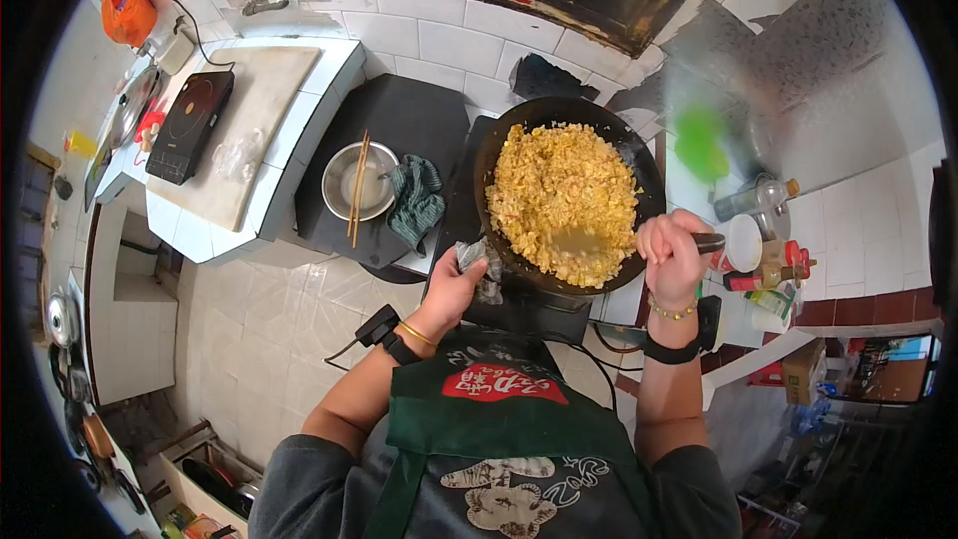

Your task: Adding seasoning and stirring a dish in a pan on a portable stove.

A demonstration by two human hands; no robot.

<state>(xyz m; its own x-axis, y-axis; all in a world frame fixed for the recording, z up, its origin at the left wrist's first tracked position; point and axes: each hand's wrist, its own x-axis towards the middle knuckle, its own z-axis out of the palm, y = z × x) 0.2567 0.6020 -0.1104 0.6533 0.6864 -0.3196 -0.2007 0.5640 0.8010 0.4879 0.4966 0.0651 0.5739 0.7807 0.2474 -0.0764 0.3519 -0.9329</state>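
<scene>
A large black wok (500,236) holds a wide heap of yellow fried rice (557,187) with bits of egg. My right hand (673,247) is closed around the handle of a spatula (707,242). Its blade, blurred, lies on the rice near the wok's front side. With a crumpled grey cloth (486,281) in its grasp, my left hand (451,286) is at the wok's left front edge. The cloth hides whatever part of the wok it covers.
Left of the wok, a steel bowl (331,202) bears a pair of wooden chopsticks (359,187); a green striped cloth (415,198) lies beside it. Bottles and a white tub (741,242) crowd the right side. An induction cooker (191,127) sits on a board further left.
</scene>
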